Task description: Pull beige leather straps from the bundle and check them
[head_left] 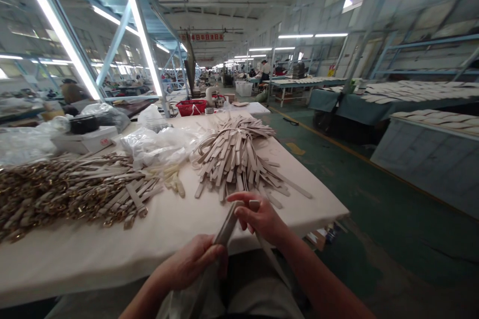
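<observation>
Light grey flat straps [226, 228] run up out of my left hand [194, 261], whose fingers are wrapped round them above my lap. My right hand [260, 217] is at their upper end, fingers bent, with a strap between them and its tail hanging down toward my lap. How many straps I hold I cannot tell. Just beyond my right hand, a large bundle of similar grey straps [235, 152] fans out on the cloth-covered table [175, 241]. To the left lies a wide heap of straps with gold-coloured metal fittings [75, 194].
Clear plastic bags [160, 144] and a white box [85, 138] lie behind the heap. A red basket [191, 107] stands at the table's far end. A green aisle floor [322, 169] runs along the right, past tables with laid-out pieces [419, 90]. A person [265, 71] stands far back.
</observation>
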